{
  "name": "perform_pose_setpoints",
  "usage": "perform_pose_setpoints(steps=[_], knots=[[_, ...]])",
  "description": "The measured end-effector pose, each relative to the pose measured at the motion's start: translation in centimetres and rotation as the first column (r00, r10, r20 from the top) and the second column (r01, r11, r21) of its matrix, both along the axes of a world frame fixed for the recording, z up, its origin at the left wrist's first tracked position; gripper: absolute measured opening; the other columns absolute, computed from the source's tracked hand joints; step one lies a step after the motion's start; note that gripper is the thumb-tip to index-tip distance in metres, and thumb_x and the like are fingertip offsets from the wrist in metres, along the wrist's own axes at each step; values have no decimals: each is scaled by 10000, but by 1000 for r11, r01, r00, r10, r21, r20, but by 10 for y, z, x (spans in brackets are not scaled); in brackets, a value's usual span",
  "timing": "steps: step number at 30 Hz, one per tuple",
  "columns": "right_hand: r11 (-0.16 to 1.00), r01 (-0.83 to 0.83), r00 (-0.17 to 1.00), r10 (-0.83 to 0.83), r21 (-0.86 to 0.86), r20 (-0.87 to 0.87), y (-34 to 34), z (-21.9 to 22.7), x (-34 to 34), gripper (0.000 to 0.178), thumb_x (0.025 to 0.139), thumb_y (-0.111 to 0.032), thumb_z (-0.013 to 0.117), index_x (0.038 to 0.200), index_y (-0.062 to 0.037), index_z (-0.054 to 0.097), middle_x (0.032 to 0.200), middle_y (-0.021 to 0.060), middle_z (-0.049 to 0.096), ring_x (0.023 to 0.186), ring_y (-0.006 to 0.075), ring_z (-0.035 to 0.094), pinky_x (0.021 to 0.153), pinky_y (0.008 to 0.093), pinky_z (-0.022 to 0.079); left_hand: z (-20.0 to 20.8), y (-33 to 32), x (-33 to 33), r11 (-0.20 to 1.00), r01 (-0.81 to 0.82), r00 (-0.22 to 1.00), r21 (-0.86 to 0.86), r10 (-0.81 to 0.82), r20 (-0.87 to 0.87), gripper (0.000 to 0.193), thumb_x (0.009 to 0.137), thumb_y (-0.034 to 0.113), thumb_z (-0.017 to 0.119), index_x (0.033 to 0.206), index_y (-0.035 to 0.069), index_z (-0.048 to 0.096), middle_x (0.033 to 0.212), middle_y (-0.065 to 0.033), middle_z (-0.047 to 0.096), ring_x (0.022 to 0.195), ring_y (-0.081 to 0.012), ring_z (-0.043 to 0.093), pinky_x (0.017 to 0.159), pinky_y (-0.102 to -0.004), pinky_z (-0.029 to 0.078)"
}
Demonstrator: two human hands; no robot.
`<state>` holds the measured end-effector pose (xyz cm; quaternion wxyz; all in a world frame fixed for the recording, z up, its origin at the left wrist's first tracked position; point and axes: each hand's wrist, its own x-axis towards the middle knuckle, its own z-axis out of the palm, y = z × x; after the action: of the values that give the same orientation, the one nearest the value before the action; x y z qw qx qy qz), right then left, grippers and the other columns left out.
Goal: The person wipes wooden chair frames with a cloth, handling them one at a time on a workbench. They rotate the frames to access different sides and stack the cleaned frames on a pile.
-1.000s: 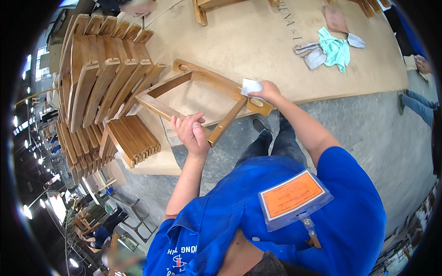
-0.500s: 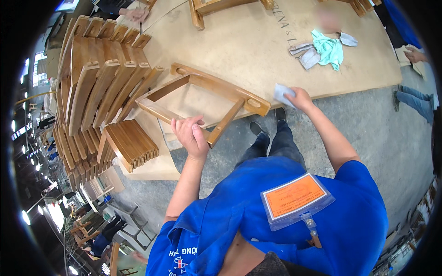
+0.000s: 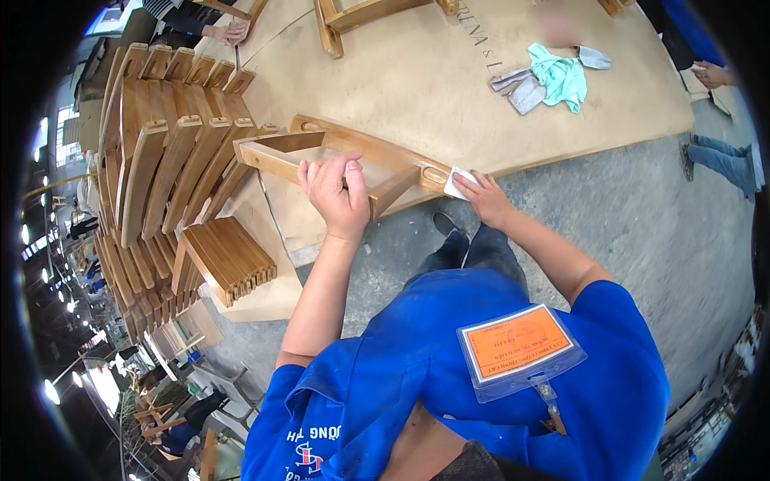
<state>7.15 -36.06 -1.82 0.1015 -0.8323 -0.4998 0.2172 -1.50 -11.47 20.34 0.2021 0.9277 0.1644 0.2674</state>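
Note:
A brown wooden frame (image 3: pixel 365 146), four-sided with slotted rail ends, is tilted over the near edge of the worktable. My left hand (image 3: pixel 337 192) is closed around its near bar, thumb pointing up. At the frame's right end, my right hand (image 3: pixel 488 200) presses a small white pad (image 3: pixel 459 183) against the slotted tip of the long rail. The pad looks like a folded sheet or sanding pad; its exact kind is unclear. Part of the near bar is hidden behind my left hand.
To the left stand stacked wooden frames (image 3: pixel 172 160) and a bundle of slats (image 3: pixel 233 260). Farther across the tan-covered table (image 3: pixel 401 88) lie a green cloth (image 3: pixel 559 78) and grey pads (image 3: pixel 525 92). Another frame (image 3: pixel 377 14) sits at the far edge. Other people's hands (image 3: pixel 230 34) show nearby.
My right hand has moved left and brought the white pad onto the frame's end. My left hand has risen slightly, and the frame is tilted differently.

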Motion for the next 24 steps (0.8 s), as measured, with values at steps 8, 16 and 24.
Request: perform_pose_setpoints(steps=[8,16,24], knots=[[989,32,999,-28,143,-30,25,-5,3,536,897,-211,547,1418,-198,419,1506,-76,345,1290,335,385,1059,468,350,3,-2,14,1000,-12,999,-6,12,-32,182,870,184,524,859,119,694,756,-6,643,797,-213,541,1044,-453,266],[989,77,997,-75,128,-21,16,0,0,514,891,-233,567,1392,-212,455,1499,-91,352,1259,354,389,1033,437,348,4,-1,13,999,1,998,50,2,-58,234,907,194,477,903,116,698,745,26,648,808,-187,548,1054,-431,257],[1000,25,999,-25,-12,-31,-22,3,4,525,884,-252,577,1393,-200,457,1512,-91,340,1271,362,382,1014,484,328,3,-1,24,999,-17,1000,27,17,-24,144,852,187,561,825,120,687,784,-22,659,792,-224,553,1031,-454,290]])
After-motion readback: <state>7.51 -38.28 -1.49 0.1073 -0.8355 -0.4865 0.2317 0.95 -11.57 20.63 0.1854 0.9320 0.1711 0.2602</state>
